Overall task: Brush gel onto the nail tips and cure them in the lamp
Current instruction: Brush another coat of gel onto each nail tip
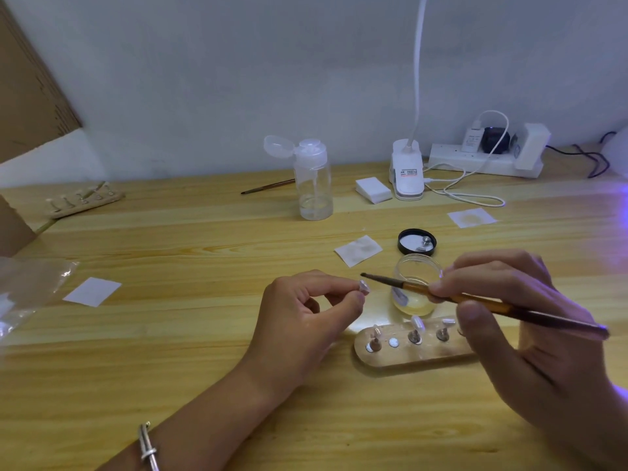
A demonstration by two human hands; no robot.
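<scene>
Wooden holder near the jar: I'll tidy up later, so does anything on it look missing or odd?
One socket in the wooden holder stands empty between pegs that carry nail tips. The left hand pinches a nail tip, probably the missing one. Nothing there looks spilled or broken.

Gel jar [418, 283] behind nail stand [407, 348]

A plain pale wall [204, 79] is seen behind, in cool bluish light. The tabletop [170, 239] is made of light wooden boards with visible grain. A brown cardboard sheet [30, 79] is seen at the far left. At the back, a white clip lamp [406, 175] and a white power strip [475, 163] are placed on the tabletop, near the wall. A violet glow [616, 198] is cast on the right edge.
</scene>
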